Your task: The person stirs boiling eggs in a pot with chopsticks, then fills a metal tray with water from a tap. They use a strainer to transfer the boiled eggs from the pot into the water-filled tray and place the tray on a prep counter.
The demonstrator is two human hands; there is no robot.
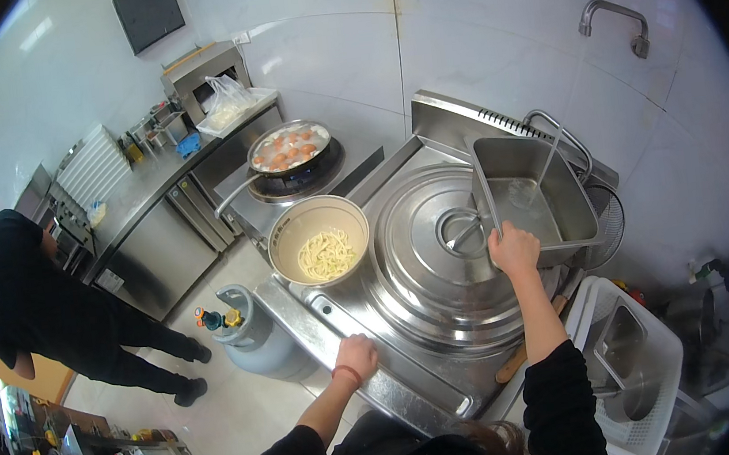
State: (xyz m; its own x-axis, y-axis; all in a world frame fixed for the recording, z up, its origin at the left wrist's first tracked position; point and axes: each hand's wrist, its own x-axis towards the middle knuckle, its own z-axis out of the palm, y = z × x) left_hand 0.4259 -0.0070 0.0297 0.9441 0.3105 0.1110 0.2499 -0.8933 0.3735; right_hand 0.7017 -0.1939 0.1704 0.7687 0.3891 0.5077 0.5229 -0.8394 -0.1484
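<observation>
My right hand [515, 249] grips the near left rim of a deep rectangular stainless steel pan [562, 207], tilted at the right of a large round steel lid [411, 222]. A thin stream of water runs from the wall faucet [614, 6] into the pan, where a little water lies on the bottom. My left hand [355, 356] rests on the steel front edge of the stove [381, 385], its fingers curled over it. A beige bowl [285, 262] with noodles [327, 255] stands at the stove's left corner, beyond my left hand.
A frying pan [254, 162] with eggs in foamy liquid sits on a burner behind the bowl. A gas cylinder [264, 351] stands on the floor at left. A person in black [45, 294] stands at the left counter. A white plastic basket [668, 355] holds metal containers at right.
</observation>
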